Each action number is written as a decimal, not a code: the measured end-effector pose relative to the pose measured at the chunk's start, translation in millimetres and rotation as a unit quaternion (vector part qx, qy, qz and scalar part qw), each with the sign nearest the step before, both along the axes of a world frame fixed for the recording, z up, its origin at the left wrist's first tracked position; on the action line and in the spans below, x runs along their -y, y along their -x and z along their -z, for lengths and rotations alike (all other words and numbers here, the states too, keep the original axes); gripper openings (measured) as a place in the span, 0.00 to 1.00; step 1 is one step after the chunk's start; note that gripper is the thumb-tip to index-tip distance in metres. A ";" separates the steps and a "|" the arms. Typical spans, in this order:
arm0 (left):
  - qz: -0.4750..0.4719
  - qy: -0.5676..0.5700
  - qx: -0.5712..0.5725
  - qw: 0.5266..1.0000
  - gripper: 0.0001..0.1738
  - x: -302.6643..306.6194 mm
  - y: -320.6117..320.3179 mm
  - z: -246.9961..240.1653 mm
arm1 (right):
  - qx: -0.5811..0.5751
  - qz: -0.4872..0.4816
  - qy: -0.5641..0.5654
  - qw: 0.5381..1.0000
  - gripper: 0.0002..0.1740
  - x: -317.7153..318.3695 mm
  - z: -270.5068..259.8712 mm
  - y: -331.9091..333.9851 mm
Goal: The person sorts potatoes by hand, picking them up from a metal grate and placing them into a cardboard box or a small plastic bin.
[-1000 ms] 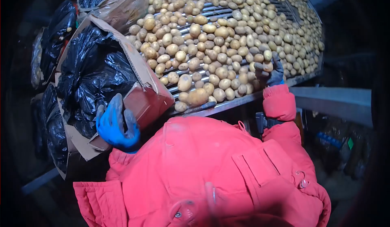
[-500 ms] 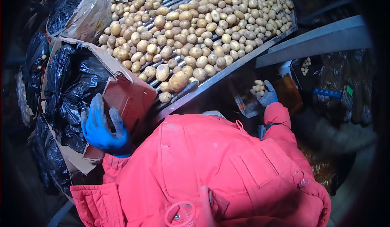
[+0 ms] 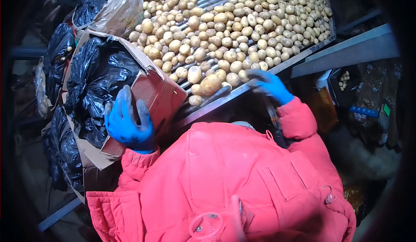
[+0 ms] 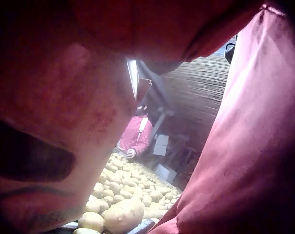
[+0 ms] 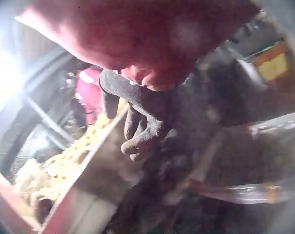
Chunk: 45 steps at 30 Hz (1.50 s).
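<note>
My left hand (image 3: 130, 123), in a blue glove, rests with loosely extended fingers at the edge of a cardboard box (image 3: 158, 97). A crumpled black plastic bag (image 3: 102, 73) lines this box. My right hand (image 3: 269, 85), gloved too, is over the near metal edge (image 3: 242, 98) of the roller table, fingers pointing left toward the potatoes (image 3: 255, 30). In the right wrist view, the right glove (image 5: 137, 109) has loosely bent fingers and nothing shows in it. Pale potatoes of mixed sizes cover the rollers; one large potato (image 3: 211, 84) lies by the front edge.
More bagged boxes (image 3: 119, 14) stand at the left. A metal beam (image 3: 346, 47) crosses at the right, above a dark container with small potatoes (image 3: 344, 81) and a blue object (image 3: 364, 111). Another person (image 4: 137, 131) stands beyond the potatoes in the left wrist view.
My right hand gripped potatoes over the table, then moved down to the right with several small ones. Now it is back at the table edge without them. The left hand has stayed at the box.
</note>
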<state>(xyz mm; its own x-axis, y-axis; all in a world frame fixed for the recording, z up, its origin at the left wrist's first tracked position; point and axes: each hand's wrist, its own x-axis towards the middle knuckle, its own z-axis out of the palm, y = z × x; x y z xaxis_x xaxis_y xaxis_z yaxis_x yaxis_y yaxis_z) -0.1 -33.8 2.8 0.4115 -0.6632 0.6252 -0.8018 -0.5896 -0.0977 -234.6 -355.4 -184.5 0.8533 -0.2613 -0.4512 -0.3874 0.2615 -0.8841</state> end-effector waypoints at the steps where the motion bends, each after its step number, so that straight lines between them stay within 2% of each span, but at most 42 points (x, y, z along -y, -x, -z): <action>1: 0.001 0.005 0.002 1.000 0.19 0.6 0.0 0.5 | 0.087 -0.015 0.105 0.991 0.32 -18.1 8.8 -27.1; 2: 0.003 0.006 0.001 1.000 0.19 0.7 -0.2 0.5 | 0.171 -0.031 0.209 0.962 0.33 -35.1 12.8 -54.3; 3: 0.004 0.007 -0.001 1.000 0.19 0.0 0.2 0.3 | 0.201 -0.056 0.371 0.905 0.36 -44.7 6.0 -77.0; 4: 0.004 0.007 -0.003 1.000 0.19 -1.3 0.9 0.2 | 0.225 -0.079 0.521 0.819 0.38 -53.5 -0.1 -95.6; 7: 0.014 0.008 0.015 1.000 0.20 -4.6 2.1 1.4 | 0.080 -0.230 0.556 0.795 0.42 -81.4 -1.8 -130.9; 10: 0.012 0.001 0.017 1.000 0.22 -8.2 1.6 2.6 | 0.085 -0.168 0.539 0.821 0.43 -83.8 1.5 -129.1; 13: 0.015 0.006 0.016 1.000 0.22 -9.7 3.2 2.4 | 0.138 0.003 0.408 0.902 0.42 -67.7 1.3 -102.6; 14: 0.017 0.010 0.019 1.000 0.22 -10.8 2.7 2.4 | 0.117 -0.009 0.067 0.991 0.42 -58.6 -31.1 -90.7; 17: 0.030 0.023 0.010 0.999 0.22 -9.3 3.3 2.2 | 0.189 0.068 -0.136 0.970 0.33 -50.2 -36.7 -45.6; 19: 0.035 0.024 0.018 0.999 0.21 -8.8 5.6 1.5 | 0.216 0.105 -0.247 0.939 0.28 -51.6 -43.3 -18.2; 22: 0.051 0.018 0.032 0.998 0.21 -11.6 7.3 2.0 | 0.250 0.180 -0.262 0.915 0.30 -51.3 -7.0 15.8; 26: 0.070 0.005 0.040 0.997 0.21 -12.3 12.0 -0.5 | 0.265 0.228 -0.455 0.819 0.28 -48.8 29.9 72.4; 27: 0.075 0.001 0.029 0.997 0.21 -12.6 13.2 -2.4 | 0.211 0.323 -0.430 0.816 0.27 -58.0 19.8 83.7; 31: 0.079 -0.018 0.034 0.996 0.22 -12.4 13.9 -5.5 | 0.142 0.455 -0.385 0.790 0.26 -67.4 57.5 139.1; 32: 0.079 -0.019 0.035 0.996 0.22 -12.5 13.4 -5.8 | 0.167 0.461 -0.419 0.764 0.26 -65.4 81.7 158.2; 34: 0.080 -0.020 0.036 0.996 0.22 -12.5 13.7 -5.0 | 0.180 0.571 -0.492 0.632 0.30 -69.7 83.6 181.5; 37: 0.086 -0.021 0.043 0.995 0.22 -12.5 12.4 -4.3 | 0.169 0.572 -0.478 0.645 0.34 -61.1 107.7 227.6; 40: 0.085 -0.032 0.043 0.995 0.23 -13.4 10.4 -3.9 | 0.193 0.516 -0.493 0.673 0.37 -53.8 118.7 244.2; 43: 0.076 -0.029 0.021 0.996 0.22 -13.8 10.6 -3.5 | 0.205 0.530 -0.469 0.676 0.34 -61.2 107.0 236.8; 45: 0.108 0.016 -0.022 0.994 0.21 -18.0 7.2 -4.5 | 0.199 0.548 -0.468 0.664 0.35 -66.9 94.1 229.4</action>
<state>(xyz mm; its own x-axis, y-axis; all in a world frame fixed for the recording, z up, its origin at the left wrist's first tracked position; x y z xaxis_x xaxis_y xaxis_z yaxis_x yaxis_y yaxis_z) -7.4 -15.9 7.3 0.2896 -0.7186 0.6323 -0.9130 -0.4057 -0.0430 -464.0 -288.6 -278.5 0.4816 -0.5890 -0.6490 0.7054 0.7000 -0.1118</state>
